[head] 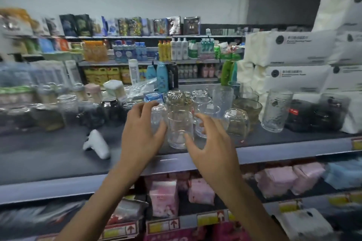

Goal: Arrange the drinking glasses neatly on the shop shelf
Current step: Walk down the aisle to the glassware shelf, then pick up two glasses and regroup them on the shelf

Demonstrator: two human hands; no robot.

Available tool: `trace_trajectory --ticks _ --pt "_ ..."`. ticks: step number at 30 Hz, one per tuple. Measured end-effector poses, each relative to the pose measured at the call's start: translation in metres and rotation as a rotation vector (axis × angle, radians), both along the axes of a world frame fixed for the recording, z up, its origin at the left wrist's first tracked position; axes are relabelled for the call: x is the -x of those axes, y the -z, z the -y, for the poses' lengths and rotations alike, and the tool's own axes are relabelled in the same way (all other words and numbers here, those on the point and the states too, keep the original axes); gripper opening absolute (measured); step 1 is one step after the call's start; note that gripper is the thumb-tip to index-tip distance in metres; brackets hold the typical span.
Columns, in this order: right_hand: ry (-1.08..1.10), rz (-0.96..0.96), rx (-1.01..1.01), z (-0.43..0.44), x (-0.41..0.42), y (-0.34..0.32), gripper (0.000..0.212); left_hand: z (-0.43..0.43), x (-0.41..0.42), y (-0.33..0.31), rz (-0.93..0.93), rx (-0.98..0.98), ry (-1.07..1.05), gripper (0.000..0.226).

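Flanking a clear drinking glass at centre frame, the left hand and right hand hover with fingers spread wide and loosely bent, gripping nothing; whether the thumbs touch the glass cannot be told. The glass stands upright near the front edge of the dark shelf, just ahead of a crowded cluster of other glasses. A tall textured tumbler stands to the right, a white handheld device lies to the left, and white tissue packs fill the upper right.

Both forearms and hands are bare.
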State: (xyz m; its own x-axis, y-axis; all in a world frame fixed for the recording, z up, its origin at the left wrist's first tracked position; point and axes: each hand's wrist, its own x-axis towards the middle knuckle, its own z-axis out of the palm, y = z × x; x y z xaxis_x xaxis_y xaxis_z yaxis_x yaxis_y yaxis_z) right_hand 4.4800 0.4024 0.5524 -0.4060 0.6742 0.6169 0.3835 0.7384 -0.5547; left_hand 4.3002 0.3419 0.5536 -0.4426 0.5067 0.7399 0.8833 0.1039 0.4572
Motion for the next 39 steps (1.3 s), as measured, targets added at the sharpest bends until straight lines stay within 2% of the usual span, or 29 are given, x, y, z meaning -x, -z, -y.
trace_trajectory --ticks 3,7,11,15,19,22,24,28,30,33,39 --pt "0.024 0.099 -0.024 0.001 0.027 0.001 0.070 -0.015 0.028 -0.002 0.110 0.127 -0.026 0.060" --pt "0.107 0.236 0.029 0.002 0.047 0.005 0.098 -0.030 0.051 0.004 0.238 0.270 0.077 0.082" --pt "0.174 0.259 0.128 0.002 0.056 0.011 0.117 -0.039 0.059 0.011 0.324 0.291 0.145 0.098" --pt "0.255 0.226 0.184 -0.003 0.063 0.014 0.108 -0.041 0.064 0.016 0.402 0.264 0.140 0.110" --pt "0.301 0.190 0.207 -0.006 0.066 0.016 0.089 -0.041 0.061 0.016 0.452 0.258 0.130 0.097" --pt "0.298 0.101 0.217 -0.008 0.065 0.018 0.087 -0.043 0.062 0.015 0.495 0.219 0.125 0.111" --pt "0.274 -0.001 0.190 -0.006 0.062 0.022 0.086 -0.040 0.062 0.015 0.507 0.211 0.131 0.109" --pt "0.137 -0.207 0.167 0.001 0.059 0.024 0.078 -0.017 0.058 0.009 0.521 0.110 0.135 0.096" --pt "0.025 -0.283 0.205 0.007 0.062 0.019 0.078 0.002 0.058 0.004 0.536 0.062 0.125 0.097" --pt "-0.182 -0.408 0.345 0.020 0.068 0.008 0.070 0.042 0.063 0.000 0.561 0.008 0.144 0.100" --pt "-0.538 -0.549 0.651 0.052 0.083 -0.001 0.056 0.136 0.079 0.011 0.582 -0.018 0.028 0.080"
